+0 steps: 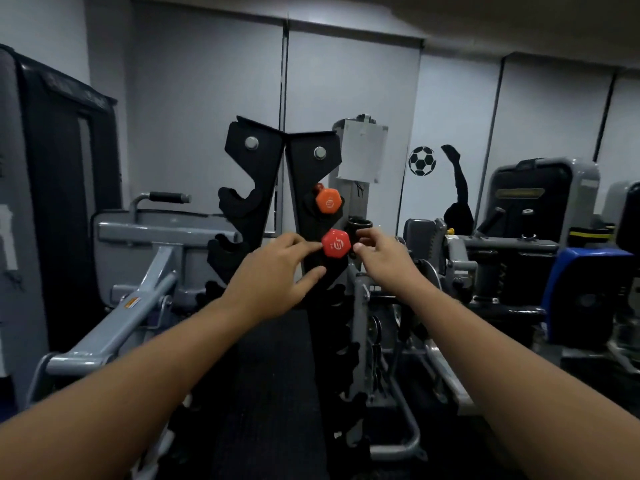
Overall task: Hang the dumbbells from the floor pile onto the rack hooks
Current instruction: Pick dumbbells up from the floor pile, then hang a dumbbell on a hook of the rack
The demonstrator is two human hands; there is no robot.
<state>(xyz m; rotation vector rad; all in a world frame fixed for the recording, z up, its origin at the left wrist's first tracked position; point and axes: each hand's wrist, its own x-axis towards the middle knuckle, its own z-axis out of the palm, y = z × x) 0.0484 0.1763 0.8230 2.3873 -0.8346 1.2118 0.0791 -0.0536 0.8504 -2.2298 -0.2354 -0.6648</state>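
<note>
A black dumbbell rack (254, 168) stands straight ahead with two columns of hooks. An orange dumbbell (328, 201) hangs on an upper hook of the right column. Just below it a red dumbbell (336, 242) sits on the following hook, its hexagonal end facing me. My left hand (273, 275) reaches in from the left with straight fingers, and its fingertips touch the red dumbbell's left edge. My right hand (384, 258) hovers at the dumbbell's right side with fingers loosely curled, holding nothing that I can see. The left column's hooks are bare. No floor pile is in view.
A grey weight machine (145, 292) with a padded handle stands left of the rack. More grey machine frames (460, 258) crowd the right, with a blue part (585, 271) further right. White wall panels lie behind, one bearing a football sticker (421, 161).
</note>
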